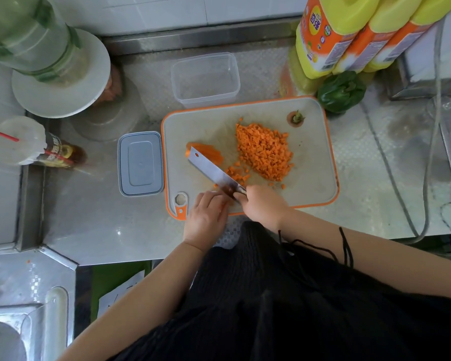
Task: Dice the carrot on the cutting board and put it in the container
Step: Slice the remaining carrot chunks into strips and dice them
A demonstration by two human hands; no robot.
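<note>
A grey cutting board [313,162] with an orange rim lies on the steel counter. A large heap of diced carrot [264,151] sits on its middle, with a smaller scatter of cubes [237,173] beside the knife. An uncut carrot piece [208,151] lies at the board's left, partly under the blade tip. My right hand [261,204] grips the handle of a cleaver [211,170], whose blade points up-left. My left hand [206,217] holds down carrot strips at the board's near edge, fingers curled against the blade; the strips are mostly hidden. An empty clear container [206,79] stands behind the board.
The carrot top [296,118] lies at the board's far right corner. A grey lid [140,164] lies left of the board. Yellow bottles [349,32] and a green pepper [340,91] stand at the back right. A jar and drink cup stand left. A sink [16,332] sits at lower left.
</note>
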